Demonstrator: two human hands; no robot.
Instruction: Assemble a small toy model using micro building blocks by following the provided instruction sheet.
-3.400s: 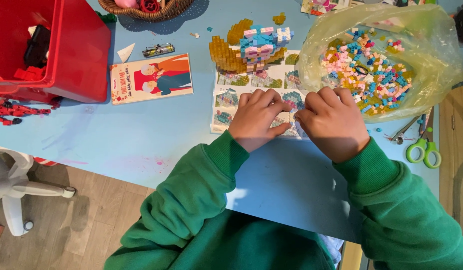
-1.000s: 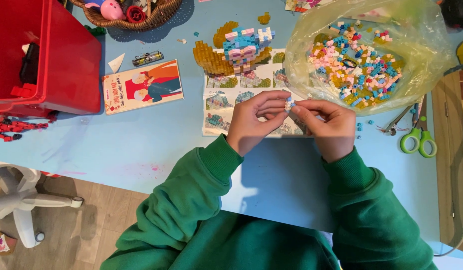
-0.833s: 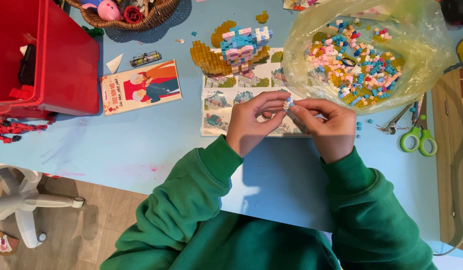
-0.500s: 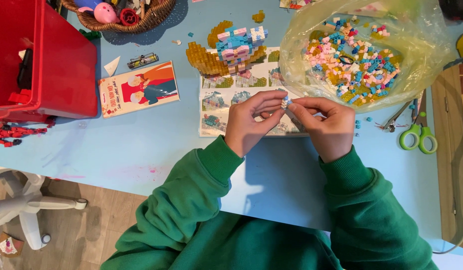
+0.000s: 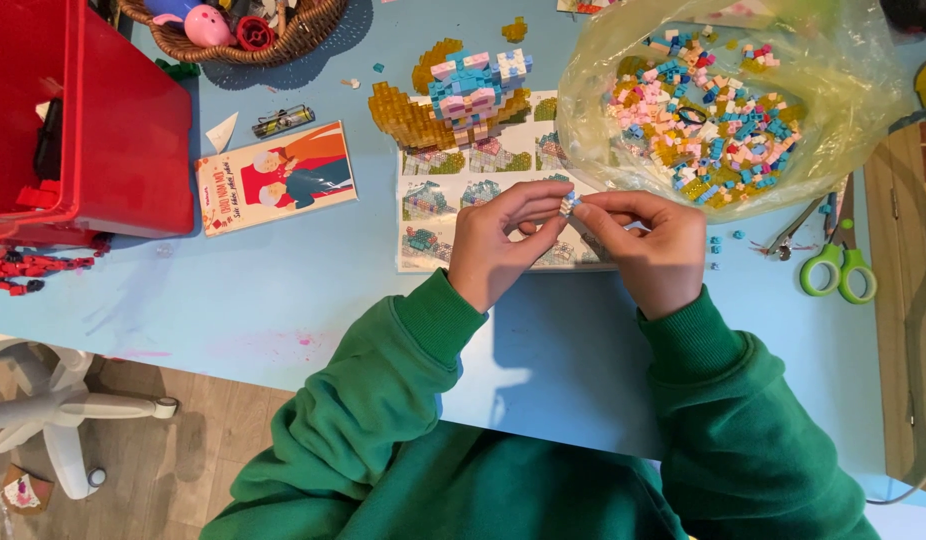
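My left hand [image 5: 498, 245] and my right hand [image 5: 651, 245] meet over the instruction sheet [image 5: 453, 205] and pinch a few small joined bricks [image 5: 569, 203] between their fingertips. Both arms wear green sleeves. Just beyond the sheet stands a partly built brick model [image 5: 463, 95] in amber, blue and pink. To the right of it lies an open clear plastic bag [image 5: 723, 100] holding several small loose bricks in pink, blue and yellow.
A red bin [image 5: 78, 120] stands at the far left, with red pieces [image 5: 28, 270] below it. A wicker basket [image 5: 243, 25] of toys sits at the back. A picture booklet [image 5: 275, 178] lies mid-left. Green-handled scissors [image 5: 836, 265] and pliers [image 5: 798, 230] lie right.
My hands lifted off the sheet and brought their fingertips together on the small bricks. The view has shifted slightly, so the table's things sit lower in frame.
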